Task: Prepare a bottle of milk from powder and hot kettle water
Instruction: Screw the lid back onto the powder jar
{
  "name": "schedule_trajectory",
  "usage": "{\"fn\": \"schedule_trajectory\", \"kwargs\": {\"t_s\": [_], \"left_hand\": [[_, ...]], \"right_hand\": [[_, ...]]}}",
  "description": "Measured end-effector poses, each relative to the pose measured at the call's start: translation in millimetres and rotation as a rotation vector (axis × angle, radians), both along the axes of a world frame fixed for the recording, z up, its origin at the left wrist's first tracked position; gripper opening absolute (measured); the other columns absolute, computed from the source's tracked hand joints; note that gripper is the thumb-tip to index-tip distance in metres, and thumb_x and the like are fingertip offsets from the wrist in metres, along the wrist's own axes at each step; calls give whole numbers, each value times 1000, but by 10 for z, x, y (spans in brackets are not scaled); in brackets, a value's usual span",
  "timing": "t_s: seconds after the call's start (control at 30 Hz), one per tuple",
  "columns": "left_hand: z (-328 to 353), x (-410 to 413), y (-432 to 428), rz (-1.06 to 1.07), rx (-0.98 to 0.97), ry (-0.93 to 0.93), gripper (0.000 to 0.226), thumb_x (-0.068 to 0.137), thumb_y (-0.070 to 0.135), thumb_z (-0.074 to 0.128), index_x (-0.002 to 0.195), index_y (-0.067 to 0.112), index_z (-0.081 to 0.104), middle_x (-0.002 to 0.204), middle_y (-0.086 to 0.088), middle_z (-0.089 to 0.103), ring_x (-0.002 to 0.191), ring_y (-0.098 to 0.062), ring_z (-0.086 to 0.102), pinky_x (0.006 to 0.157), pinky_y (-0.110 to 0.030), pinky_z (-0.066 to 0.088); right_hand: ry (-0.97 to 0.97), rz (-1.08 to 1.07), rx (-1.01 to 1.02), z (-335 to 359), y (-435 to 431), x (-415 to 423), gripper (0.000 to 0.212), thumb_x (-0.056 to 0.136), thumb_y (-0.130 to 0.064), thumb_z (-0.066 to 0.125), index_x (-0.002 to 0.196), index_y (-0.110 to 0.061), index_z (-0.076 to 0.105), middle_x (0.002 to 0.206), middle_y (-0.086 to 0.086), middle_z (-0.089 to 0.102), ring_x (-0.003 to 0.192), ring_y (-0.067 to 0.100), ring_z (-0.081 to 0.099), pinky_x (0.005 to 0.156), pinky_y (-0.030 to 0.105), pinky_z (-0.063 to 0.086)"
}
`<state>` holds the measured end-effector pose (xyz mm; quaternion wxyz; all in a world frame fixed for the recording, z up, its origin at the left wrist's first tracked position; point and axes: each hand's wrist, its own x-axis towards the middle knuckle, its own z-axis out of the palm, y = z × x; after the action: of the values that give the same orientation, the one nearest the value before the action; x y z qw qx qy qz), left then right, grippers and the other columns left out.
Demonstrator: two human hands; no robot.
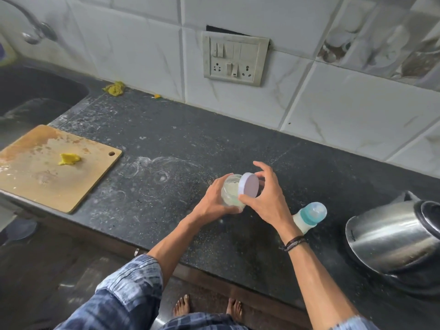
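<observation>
At the far left a dark sink (pixel 35 96) is set into the counter, with a tap (pixel 35 32) on the tiled wall above it. Beside the sink a wooden cutting board (pixel 35 182) lies flat at the counter's front edge, a small yellow lump (pixel 69 159) on it. A crumpled yellow cloth (pixel 115 88) sits further back against the wall. The black speckled countertop (pixel 190 129) shows pale ring marks near its middle, and a switch panel (pixel 234 59) is mounted on the tiles above.

Right of centre, the left hand (pixel 214 198) wraps its curled fingers around a small clear jar (pixel 229 189) with white powder inside. The hand hides the jar's base, so whether it rests on the counter cannot be told. The right hand (pixel 266 198) pinches the jar's round pale lid (pixel 249 185) between thumb and fingers. The lid is tilted on edge at the right side of the jar's mouth, which is open. A dark bracelet (pixel 291 243) circles the right wrist.

Just beside the right hand stands a baby bottle (pixel 309 214) with a teal collar and clear cap, its body whitish. Near the right edge a steel kettle (pixel 390 236) sits on a black base, apart from the bottle
</observation>
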<state>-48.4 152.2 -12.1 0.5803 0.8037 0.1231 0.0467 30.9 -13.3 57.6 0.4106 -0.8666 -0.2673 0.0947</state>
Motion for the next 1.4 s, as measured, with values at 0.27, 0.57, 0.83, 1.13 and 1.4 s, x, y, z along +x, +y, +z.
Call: {"fn": "schedule_trajectory", "kwargs": {"t_s": [0.27, 0.57, 0.83, 1.13, 1.4], "left_hand": [[4, 26, 5, 41, 26, -1, 97, 61, 36, 95, 146, 30, 48, 140, 5, 57, 129, -17, 55, 110, -51, 46], [11, 19, 25, 46, 54, 38, 104, 57, 47, 91, 149, 30, 45, 141, 4, 56, 130, -19, 55, 111, -51, 44], [-42, 35, 46, 54, 66, 34, 105, 56, 50, 91, 149, 31, 46, 142, 7, 56, 130, -17, 55, 110, -52, 46], [-82, 40, 64, 48, 116, 14, 99, 57, 52, 90, 143, 45, 44, 140, 15, 56, 128, -11, 54, 112, -49, 44], [-21, 27, 78, 28, 158, 26, 89, 57, 57, 88, 131, 60, 41, 123, 44, 51, 116, 8, 51, 110, -41, 42]], "right_hand": [[-83, 159, -172, -13, 184, 142, 88, 77, -29, 89, 150, -35, 40, 143, -2, 55, 126, 19, 52, 98, 30, 46], [-144, 235, -372, 84, 330, 221, 90, 75, -36, 88, 151, -30, 40, 146, -4, 58, 124, 25, 50, 91, 31, 40], [-243, 138, -517, 168, 415, 89, 82, 80, -67, 76, 142, -18, 53, 132, 10, 57, 116, 31, 53, 98, 39, 45], [-184, 145, -593, 274, 315, 70, 80, 82, -55, 82, 144, -15, 52, 133, 8, 54, 119, 29, 58, 91, 37, 47], [-181, 90, -644, 310, 244, 50, 76, 79, -55, 84, 137, -14, 57, 128, 11, 59, 110, 29, 65, 78, 34, 45]]}}
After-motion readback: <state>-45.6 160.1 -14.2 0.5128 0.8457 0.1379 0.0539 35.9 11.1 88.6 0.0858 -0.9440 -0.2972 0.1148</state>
